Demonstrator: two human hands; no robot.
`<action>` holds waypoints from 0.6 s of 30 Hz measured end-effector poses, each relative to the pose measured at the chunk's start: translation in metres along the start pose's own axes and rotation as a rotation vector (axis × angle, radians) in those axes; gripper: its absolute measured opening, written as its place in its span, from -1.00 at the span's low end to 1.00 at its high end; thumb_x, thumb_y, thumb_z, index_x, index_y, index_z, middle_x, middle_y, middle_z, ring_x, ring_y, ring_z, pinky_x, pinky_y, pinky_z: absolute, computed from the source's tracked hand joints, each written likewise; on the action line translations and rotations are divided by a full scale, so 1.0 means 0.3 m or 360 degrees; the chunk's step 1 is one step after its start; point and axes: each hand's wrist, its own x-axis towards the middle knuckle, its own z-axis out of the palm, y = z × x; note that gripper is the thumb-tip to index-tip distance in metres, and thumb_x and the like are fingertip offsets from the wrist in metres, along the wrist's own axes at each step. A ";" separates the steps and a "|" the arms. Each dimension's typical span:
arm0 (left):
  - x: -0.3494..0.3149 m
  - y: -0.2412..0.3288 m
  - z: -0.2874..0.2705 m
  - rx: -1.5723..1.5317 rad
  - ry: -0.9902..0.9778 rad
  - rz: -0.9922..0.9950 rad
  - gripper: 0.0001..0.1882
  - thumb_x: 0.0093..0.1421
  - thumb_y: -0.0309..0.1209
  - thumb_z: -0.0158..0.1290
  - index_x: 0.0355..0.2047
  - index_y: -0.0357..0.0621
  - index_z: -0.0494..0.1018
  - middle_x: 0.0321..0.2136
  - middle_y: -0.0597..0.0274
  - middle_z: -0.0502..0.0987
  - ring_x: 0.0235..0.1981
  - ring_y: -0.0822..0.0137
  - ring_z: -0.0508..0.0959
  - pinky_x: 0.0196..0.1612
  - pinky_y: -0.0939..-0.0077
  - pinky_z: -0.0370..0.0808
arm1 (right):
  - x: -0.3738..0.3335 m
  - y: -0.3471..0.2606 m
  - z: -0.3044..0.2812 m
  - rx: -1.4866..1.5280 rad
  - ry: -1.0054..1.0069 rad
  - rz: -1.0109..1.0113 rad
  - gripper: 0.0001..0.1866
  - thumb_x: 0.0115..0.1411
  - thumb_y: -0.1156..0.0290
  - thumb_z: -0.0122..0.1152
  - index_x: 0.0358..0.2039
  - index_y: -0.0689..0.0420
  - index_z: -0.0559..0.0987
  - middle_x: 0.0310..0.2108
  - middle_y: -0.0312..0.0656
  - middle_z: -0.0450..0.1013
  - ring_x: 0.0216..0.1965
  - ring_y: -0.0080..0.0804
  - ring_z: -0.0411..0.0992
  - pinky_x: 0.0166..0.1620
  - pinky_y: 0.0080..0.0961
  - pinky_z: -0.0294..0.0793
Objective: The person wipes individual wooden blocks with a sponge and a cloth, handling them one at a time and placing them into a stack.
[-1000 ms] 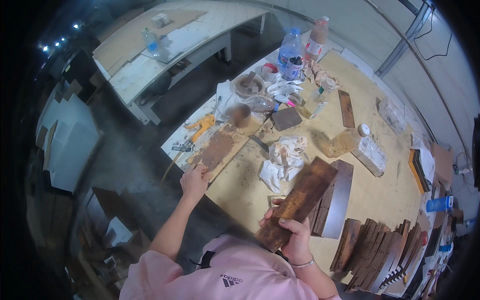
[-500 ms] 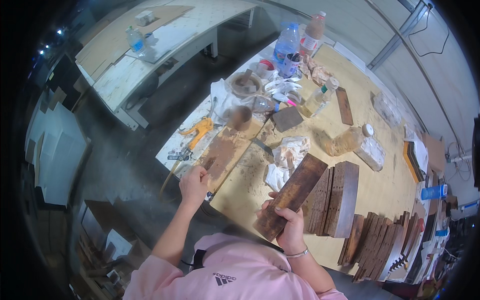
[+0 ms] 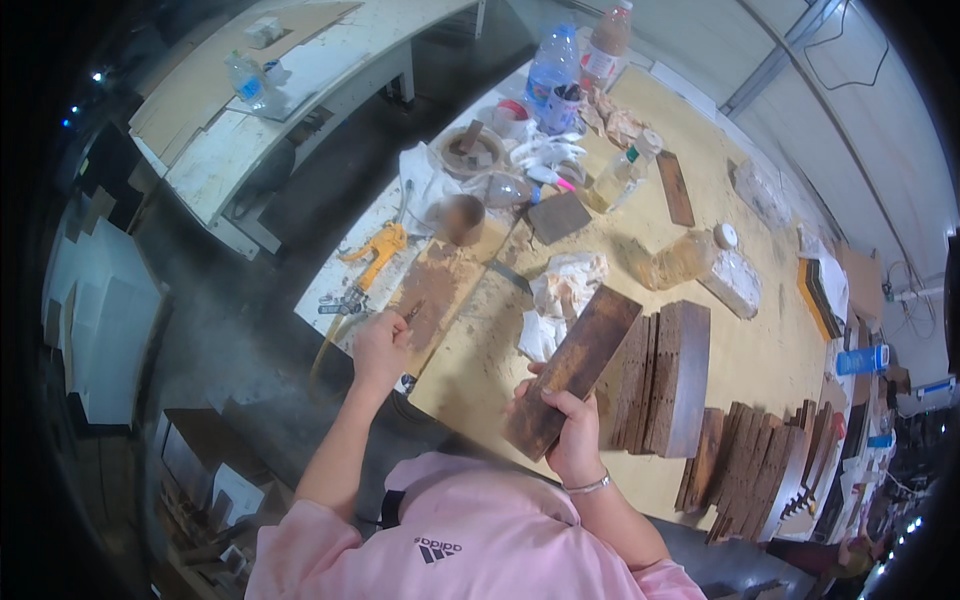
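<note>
My right hand [image 3: 574, 432] is closed around a dark brown wooden block [image 3: 590, 350], tilted up over the table's near edge, with the thumb across its face. The block's top is mottled and worn. My left hand [image 3: 382, 350] is in a pinch at the near end of a board smeared with brown paste [image 3: 428, 290]. A short, thin dark tool [image 3: 413, 311] sticks out from its fingertips; most of it is hidden. Beyond the paste stands a brown cup [image 3: 462, 219], blurred. A yellow air blow gun [image 3: 378, 252] lies left of the board.
Stacked wooden blocks [image 3: 683, 380] stand right of my right hand, with more slats [image 3: 755, 465] beyond. Crumpled white cloth [image 3: 565, 290] lies ahead. Farther off are a bottle of yellowish liquid [image 3: 612, 184], a tipped jar [image 3: 680, 262], a round bowl [image 3: 468, 150] and large plastic bottles [image 3: 553, 70].
The view has shifted slightly, so the table items sit a little left and higher. My right hand still holds the block; my left hand stays pinched by the paste board.
</note>
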 end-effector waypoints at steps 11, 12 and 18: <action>0.010 -0.009 -0.011 -0.0110 -0.0058 -0.0179 -0.89 0.07 -0.53 0.24 -0.42 -0.21 0.51 -0.56 0.07 0.57 -0.49 0.09 0.59 -0.38 0.26 0.47 | -0.015 -0.017 0.001 -0.0081 0.0049 -0.0015 -0.59 0.09 0.53 -0.03 -0.02 0.37 0.42 -0.38 0.07 0.50 -0.34 -0.05 0.55 -0.19 -0.13 0.59; 0.010 -0.009 -0.011 -0.0172 -0.0048 -0.0203 -0.90 0.07 -0.53 0.24 -0.42 -0.21 0.52 -0.56 0.07 0.57 -0.50 0.10 0.59 -0.38 0.27 0.47 | -0.015 -0.017 0.001 -0.0072 0.0048 -0.0020 -0.59 0.09 0.53 -0.03 -0.02 0.36 0.42 -0.37 0.06 0.50 -0.34 -0.05 0.55 -0.19 -0.13 0.59; 0.010 -0.067 -0.016 -0.0497 -0.0171 -0.0304 -0.92 0.10 -0.56 0.22 -0.43 -0.25 0.51 -0.60 0.22 0.54 -0.54 0.41 0.52 -0.43 0.49 0.42 | 0.010 -0.005 -0.010 -0.0051 0.0050 -0.0027 -0.61 0.12 0.48 -0.03 -0.02 0.34 0.43 -0.37 0.04 0.50 -0.35 -0.06 0.54 -0.20 -0.15 0.58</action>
